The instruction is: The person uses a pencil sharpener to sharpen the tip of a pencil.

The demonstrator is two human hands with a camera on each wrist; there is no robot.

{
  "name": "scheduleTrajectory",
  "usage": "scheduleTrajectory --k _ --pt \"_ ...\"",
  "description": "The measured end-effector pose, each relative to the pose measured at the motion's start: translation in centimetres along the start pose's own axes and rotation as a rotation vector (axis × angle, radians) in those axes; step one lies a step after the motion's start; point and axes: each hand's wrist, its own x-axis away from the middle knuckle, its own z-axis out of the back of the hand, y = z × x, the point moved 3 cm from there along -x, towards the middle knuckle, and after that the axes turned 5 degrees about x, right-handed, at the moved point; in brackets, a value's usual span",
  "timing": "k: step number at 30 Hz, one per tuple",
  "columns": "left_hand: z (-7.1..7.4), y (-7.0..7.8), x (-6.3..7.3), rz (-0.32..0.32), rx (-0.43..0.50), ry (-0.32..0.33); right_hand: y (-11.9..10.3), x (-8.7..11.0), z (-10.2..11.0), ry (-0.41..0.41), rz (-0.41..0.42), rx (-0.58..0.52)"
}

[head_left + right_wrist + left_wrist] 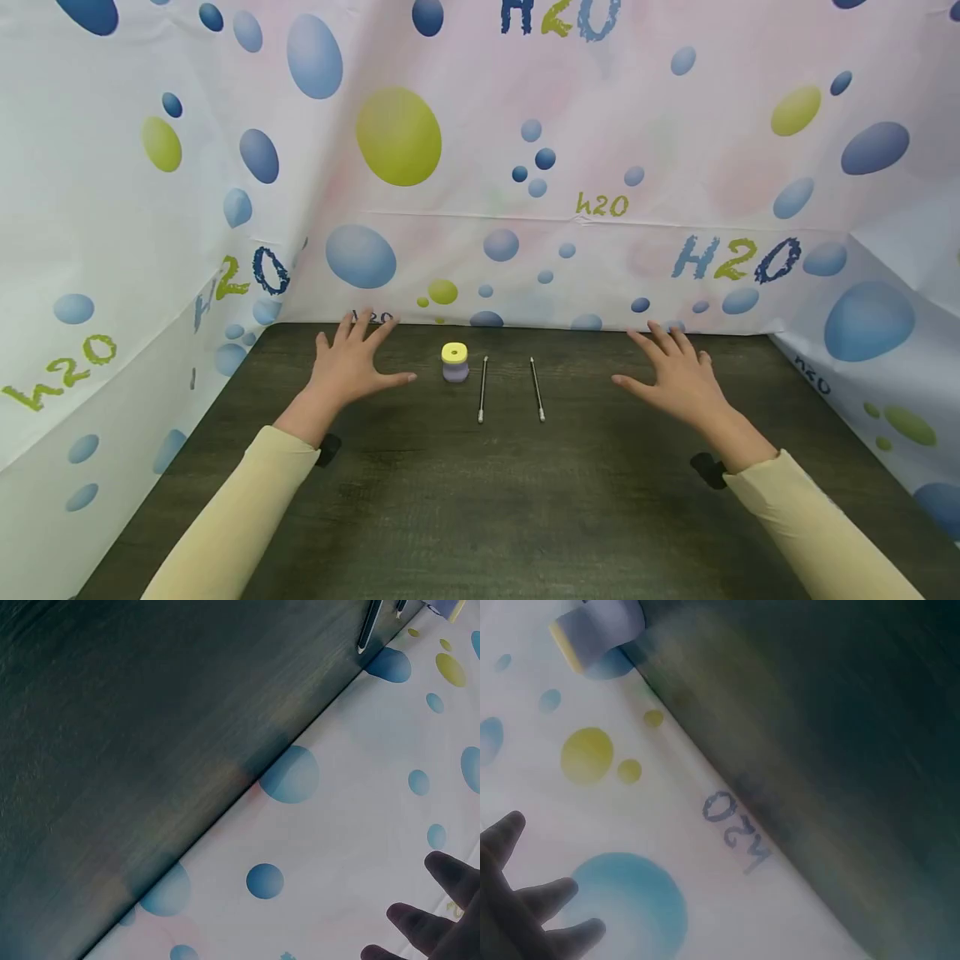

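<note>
My left hand (pixel 348 362) hovers over the left part of the dark table with its fingers spread, holding nothing. To its right stands a small purple container (pixel 454 364) with a yellow top that has a small hole; its side (pixel 604 631) also shows in the left wrist view. Two thin dark sticks with pale ends, a left one (pixel 483 390) and a right one (pixel 537 390), lie apart beside it. My right hand (pixel 678 379), fingers spread too, holds nothing and is nearest the right stick. Dark fingertips (pixel 409 915) appear low in the right wrist view.
The dark wood-grain table (pixel 480 517) runs back to a white sheet (pixel 480 183) printed with blue and green drops, which encloses it at the back and both sides. A dark wrist strap piece (pixel 707 469) sits under the right wrist.
</note>
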Motion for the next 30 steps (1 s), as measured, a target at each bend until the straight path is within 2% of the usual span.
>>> scheduleTrajectory --k 16,21,30 --pt "-1.6 0.3 -0.1 0.000 0.071 -0.038 -1.2 -0.3 -1.5 0.042 0.050 -0.036" --pt "-2.1 0.3 -0.3 -0.004 0.100 -0.058 -1.5 -0.3 -1.7 0.024 0.051 -0.073" --pt "-2.8 0.5 -1.0 0.034 0.277 -0.149 -1.6 -0.5 -2.1 -0.040 0.039 -0.174"
